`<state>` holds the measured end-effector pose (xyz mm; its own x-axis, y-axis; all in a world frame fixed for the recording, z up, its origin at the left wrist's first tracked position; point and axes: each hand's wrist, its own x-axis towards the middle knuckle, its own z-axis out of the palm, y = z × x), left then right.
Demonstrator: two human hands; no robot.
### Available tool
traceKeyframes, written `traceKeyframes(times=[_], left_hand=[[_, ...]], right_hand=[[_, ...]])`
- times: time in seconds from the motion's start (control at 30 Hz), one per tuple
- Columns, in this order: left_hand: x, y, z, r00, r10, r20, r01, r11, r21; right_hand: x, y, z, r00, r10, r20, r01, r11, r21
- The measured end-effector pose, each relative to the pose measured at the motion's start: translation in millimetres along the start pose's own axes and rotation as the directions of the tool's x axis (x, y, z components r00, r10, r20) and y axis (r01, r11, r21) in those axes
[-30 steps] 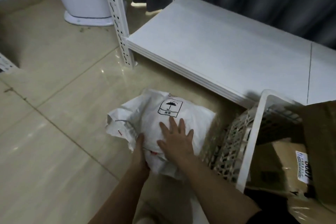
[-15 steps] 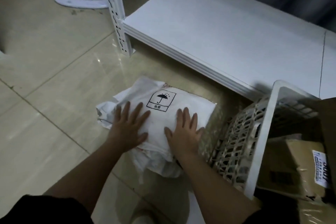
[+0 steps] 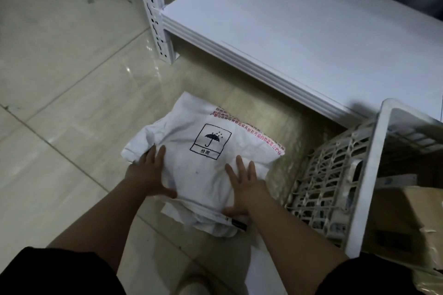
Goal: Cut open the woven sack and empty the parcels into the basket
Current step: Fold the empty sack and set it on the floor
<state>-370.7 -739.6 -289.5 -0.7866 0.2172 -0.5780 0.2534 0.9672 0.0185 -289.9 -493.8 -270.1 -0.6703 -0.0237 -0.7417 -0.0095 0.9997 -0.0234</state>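
Head view: the woven sack (image 3: 203, 151) lies flattened on the floor (image 3: 60, 79) just left of the basket (image 3: 374, 163), which holds a cardboard parcel (image 3: 407, 218). It looks emptied; if not, pressing could crush whatever remains. Left hand (image 3: 146, 172) and right hand (image 3: 244, 179) press palms down, fingers spread wide, holding nothing, forearms reaching forward.

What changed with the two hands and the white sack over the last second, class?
The left hand came out from the folds and now lies flat on the sack. The sack looks flatter. The right hand stays pressed flat on it; the basket stays alongside.
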Motion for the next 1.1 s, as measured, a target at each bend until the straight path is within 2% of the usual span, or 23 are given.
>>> traceKeyframes(times=[0.1,0.13,0.2,0.27,0.3,0.37,0.4,0.43,0.5,0.53,0.57,0.67,0.7,0.73,0.8,0.87,0.93,1.03,1.1], left_hand=[[-14,17,-10,0.996,-0.086,-0.027,0.087,0.993,0.075],[-20,23,-12,0.990,-0.081,-0.116,0.093,0.990,0.106],[-26,30,-10,0.949,0.018,-0.313,0.032,0.988,0.151],[-30,33,1,0.886,0.116,-0.448,-0.050,0.986,0.157],[-30,34,4,0.860,0.154,-0.486,-0.081,0.983,0.167],[-27,35,9,0.842,0.182,-0.508,-0.114,0.980,0.162],[-25,37,11,0.873,0.152,-0.464,-0.102,0.986,0.130],[-22,38,15,0.906,0.112,-0.408,-0.078,0.992,0.097],[-19,42,18,0.953,0.070,-0.296,-0.060,0.997,0.042],[-16,43,18,0.958,0.071,-0.276,-0.066,0.997,0.029],[-12,42,19,0.962,0.073,-0.263,-0.072,0.997,0.015],[-2,32,2,0.995,0.092,0.045,-0.089,0.993,-0.074],[-2,31,-7,0.991,0.086,0.100,-0.078,0.993,-0.083],[-5,32,-14,0.992,0.077,0.095,-0.071,0.995,-0.071],[-19,42,-26,0.999,0.048,-0.006,-0.048,0.999,-0.015],[-35,53,-36,0.970,0.055,-0.237,-0.059,0.998,-0.007],[-49,63,-52,0.912,0.173,-0.371,-0.181,0.983,0.015],[-64,68,-79,0.864,0.266,-0.426,-0.258,0.963,0.078],[-80,81,-103,0.847,0.291,-0.444,-0.290,0.954,0.073]], right_hand=[[-2,-13,-6,0.997,0.071,0.040,-0.068,0.995,-0.067],[-1,-17,-8,0.995,0.093,0.020,-0.091,0.994,-0.058],[-4,-20,-16,0.989,0.138,-0.046,-0.135,0.990,0.047],[-3,-21,-15,0.952,0.229,-0.204,-0.189,0.962,0.197],[-3,-21,-14,0.884,0.278,-0.376,-0.203,0.952,0.227],[-9,-23,-15,0.824,0.311,-0.473,-0.221,0.946,0.237],[-10,-24,-14,0.817,0.280,-0.505,-0.179,0.954,0.239],[-6,-26,-7,0.838,0.250,-0.485,-0.129,0.954,0.269],[-2,-29,-1,0.954,0.186,-0.235,-0.097,0.934,0.343],[-2,-27,-2,0.976,0.169,-0.140,-0.102,0.916,0.389],[2,-23,-2,0.985,0.151,-0.081,-0.103,0.900,0.424],[9,-12,-9,0.995,0.087,0.054,-0.102,0.873,0.477],[9,-10,-11,0.995,0.079,0.062,-0.099,0.877,0.469],[6,-10,-14,0.996,0.083,0.043,-0.093,0.886,0.454],[-7,-14,-19,0.993,0.100,-0.067,-0.063,0.906,0.418],[-25,-19,-28,0.983,0.106,-0.151,-0.041,0.923,0.382],[-42,-23,-40,0.972,0.111,-0.207,-0.030,0.934,0.356],[-70,-25,-63,0.943,0.106,-0.314,-0.007,0.954,0.301],[-88,-26,-77,0.945,0.080,-0.318,0.010,0.963,0.271]])
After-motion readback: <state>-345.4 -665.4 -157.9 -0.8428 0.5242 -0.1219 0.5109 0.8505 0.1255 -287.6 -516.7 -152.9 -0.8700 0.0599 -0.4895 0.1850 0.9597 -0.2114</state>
